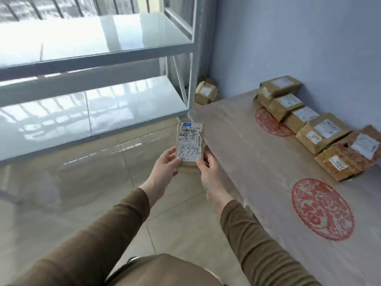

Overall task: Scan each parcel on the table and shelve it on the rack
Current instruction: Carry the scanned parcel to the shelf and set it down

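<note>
A small brown parcel with a white label and handwritten numbers is held upright over the floor, between the rack and the table. My left hand grips its lower left edge, thumb on the label. My right hand holds its lower right edge. A row of several brown taped parcels lies along the far right side of the table, against the wall. The grey metal rack stands at the left, its two visible shelves bare and shiny.
More brown parcels are piled on the floor in the corner between the rack's post and the table. Red round paper-cut prints mark the table cover. Glossy tiled floor lies below my arms.
</note>
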The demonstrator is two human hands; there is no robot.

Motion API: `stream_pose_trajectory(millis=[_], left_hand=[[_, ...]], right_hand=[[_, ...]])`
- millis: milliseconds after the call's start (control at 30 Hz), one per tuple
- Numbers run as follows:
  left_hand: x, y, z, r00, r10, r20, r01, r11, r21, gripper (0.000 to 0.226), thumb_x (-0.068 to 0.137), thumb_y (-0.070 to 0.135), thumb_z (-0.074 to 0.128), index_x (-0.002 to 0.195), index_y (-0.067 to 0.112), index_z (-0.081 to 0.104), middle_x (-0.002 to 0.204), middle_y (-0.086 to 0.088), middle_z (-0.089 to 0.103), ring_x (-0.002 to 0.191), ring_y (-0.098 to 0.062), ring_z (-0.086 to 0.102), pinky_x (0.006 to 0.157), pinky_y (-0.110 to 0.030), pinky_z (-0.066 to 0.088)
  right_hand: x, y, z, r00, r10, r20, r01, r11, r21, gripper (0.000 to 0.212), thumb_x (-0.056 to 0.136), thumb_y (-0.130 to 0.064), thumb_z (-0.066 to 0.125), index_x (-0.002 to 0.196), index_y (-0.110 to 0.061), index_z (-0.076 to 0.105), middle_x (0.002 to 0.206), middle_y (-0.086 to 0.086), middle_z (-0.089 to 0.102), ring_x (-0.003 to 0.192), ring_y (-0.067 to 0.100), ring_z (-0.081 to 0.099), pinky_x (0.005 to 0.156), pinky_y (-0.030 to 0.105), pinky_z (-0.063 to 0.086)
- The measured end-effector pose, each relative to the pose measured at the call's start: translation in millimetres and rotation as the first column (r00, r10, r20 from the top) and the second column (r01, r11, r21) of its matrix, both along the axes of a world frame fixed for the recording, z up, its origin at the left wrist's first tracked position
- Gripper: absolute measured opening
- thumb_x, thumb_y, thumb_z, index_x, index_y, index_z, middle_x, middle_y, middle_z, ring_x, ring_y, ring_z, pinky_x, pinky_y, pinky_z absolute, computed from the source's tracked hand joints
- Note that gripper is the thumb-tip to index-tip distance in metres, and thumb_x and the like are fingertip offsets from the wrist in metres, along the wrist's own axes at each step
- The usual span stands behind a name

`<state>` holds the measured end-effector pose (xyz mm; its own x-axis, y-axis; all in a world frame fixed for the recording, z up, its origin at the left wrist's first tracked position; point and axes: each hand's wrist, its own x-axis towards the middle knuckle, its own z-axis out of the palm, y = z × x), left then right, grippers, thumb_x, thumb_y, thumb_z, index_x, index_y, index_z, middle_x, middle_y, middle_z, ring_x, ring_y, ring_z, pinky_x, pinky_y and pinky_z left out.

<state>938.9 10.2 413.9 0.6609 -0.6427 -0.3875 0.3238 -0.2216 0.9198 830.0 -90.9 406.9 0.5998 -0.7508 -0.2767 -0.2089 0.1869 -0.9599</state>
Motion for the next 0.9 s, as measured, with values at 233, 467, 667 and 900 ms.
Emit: stream_pose_trajectory(millis=[233, 467, 667, 900], left_hand=[[164.6, 137.4, 28.2, 0.962, 0.234, 0.139, -0.225, 0.971, -0.076, 0.042, 0.103, 0.013, 0.06, 0.143, 0.02, 0.053, 0.129, -0.003, 0.067, 0.104, -0.014, 0.067, 0.076, -0.019, 0.053], [274.6, 214.1, 42.5, 0.89, 0.411, 0.195, -0.389, 0.91, -0.145, 0.038, 0.101, 0.019, 0.063, 0.137, 0.015, 0.052, 0.137, -0.009, 0.06, 0.119, -0.023, 0.063, 0.09, -0.027, 0.051], [369.2, 232.3, 58.1, 0.851, 0.484, 0.204, -0.453, 0.873, -0.184, 0.036, 0.103, 0.018, 0.061, 0.138, 0.019, 0.052, 0.135, -0.001, 0.062, 0.12, -0.019, 0.063, 0.098, -0.032, 0.052], [509.0, 225.8, 86.9, 0.767, 0.583, 0.268, -0.533, 0.811, -0.242, 0.032, 0.105, 0.021, 0.056, 0.137, 0.023, 0.055, 0.13, 0.005, 0.067, 0.12, -0.014, 0.064, 0.1, -0.03, 0.051]], right_hand=[[188.1, 114.2, 29.3, 0.983, 0.159, 0.091, -0.16, 0.987, -0.004, 0.016, 0.106, -0.019, 0.059, 0.121, -0.026, 0.059, 0.117, -0.01, 0.071, 0.107, 0.001, 0.067, 0.089, 0.015, 0.052], [317.8, 179.4, 58.6, 0.943, 0.302, 0.142, -0.291, 0.952, -0.09, 0.013, 0.102, -0.02, 0.064, 0.113, -0.022, 0.058, 0.116, -0.003, 0.071, 0.108, 0.011, 0.068, 0.086, 0.018, 0.052], [425.4, 191.6, 66.8, 0.908, 0.375, 0.186, -0.352, 0.924, -0.146, 0.02, 0.103, -0.026, 0.063, 0.121, -0.019, 0.059, 0.124, -0.002, 0.069, 0.118, 0.013, 0.066, 0.101, 0.036, 0.055], [579.0, 185.5, 87.1, 0.851, 0.444, 0.281, -0.405, 0.895, -0.189, 0.02, 0.102, -0.024, 0.066, 0.121, -0.023, 0.063, 0.121, -0.005, 0.071, 0.114, 0.01, 0.067, 0.099, 0.034, 0.056]])
